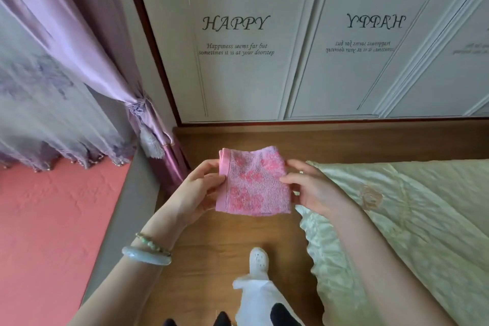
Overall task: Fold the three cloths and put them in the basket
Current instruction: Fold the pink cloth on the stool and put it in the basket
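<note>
A small pink cloth (252, 182) with a darker pink flower pattern is held up in the air above the wooden floor, folded into a small rectangle. My left hand (197, 190) pinches its left edge, thumb on the front. My right hand (309, 190) pinches its right edge, with a ring on one finger. No basket and no other cloth is in view.
A bed with a pale green quilt (410, 219) lies to the right. White wardrobe doors (304, 61) stand ahead, purple curtains (79, 74) at the left above a red surface (53, 219). My foot in a white slipper (259, 259) stands on the wooden floor (211, 259).
</note>
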Available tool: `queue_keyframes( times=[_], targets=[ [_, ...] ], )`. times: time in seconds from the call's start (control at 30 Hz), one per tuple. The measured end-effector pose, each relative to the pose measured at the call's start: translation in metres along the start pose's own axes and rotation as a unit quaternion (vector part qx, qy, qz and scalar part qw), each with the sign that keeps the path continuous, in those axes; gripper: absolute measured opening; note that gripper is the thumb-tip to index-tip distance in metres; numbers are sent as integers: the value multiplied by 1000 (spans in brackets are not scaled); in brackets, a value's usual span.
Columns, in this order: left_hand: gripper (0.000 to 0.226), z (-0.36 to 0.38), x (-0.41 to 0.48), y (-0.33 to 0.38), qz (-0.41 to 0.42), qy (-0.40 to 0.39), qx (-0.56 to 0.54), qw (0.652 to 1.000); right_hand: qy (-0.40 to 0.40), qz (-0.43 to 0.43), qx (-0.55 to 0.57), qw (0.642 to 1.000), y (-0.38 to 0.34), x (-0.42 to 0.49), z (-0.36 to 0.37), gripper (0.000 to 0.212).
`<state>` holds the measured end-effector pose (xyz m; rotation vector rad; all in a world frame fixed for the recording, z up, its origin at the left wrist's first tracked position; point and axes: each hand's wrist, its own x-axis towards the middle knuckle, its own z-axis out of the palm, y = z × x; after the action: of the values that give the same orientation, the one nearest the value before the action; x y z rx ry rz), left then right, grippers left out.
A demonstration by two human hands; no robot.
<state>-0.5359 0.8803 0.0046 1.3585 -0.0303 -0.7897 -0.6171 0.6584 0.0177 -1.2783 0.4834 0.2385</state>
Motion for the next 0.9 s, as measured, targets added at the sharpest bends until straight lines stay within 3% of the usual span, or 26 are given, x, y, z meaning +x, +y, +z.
queue_keyframes(
  times=[0.57, 0.9],
  targets=[
    [28, 57, 307, 126, -11, -37, 1, 999, 67, -7, 7, 998, -165, 230, -136, 34],
    [25, 81, 460, 183, -36, -125, 24, 991, 121, -11, 25, 992, -224, 326, -201, 30]
  ],
)
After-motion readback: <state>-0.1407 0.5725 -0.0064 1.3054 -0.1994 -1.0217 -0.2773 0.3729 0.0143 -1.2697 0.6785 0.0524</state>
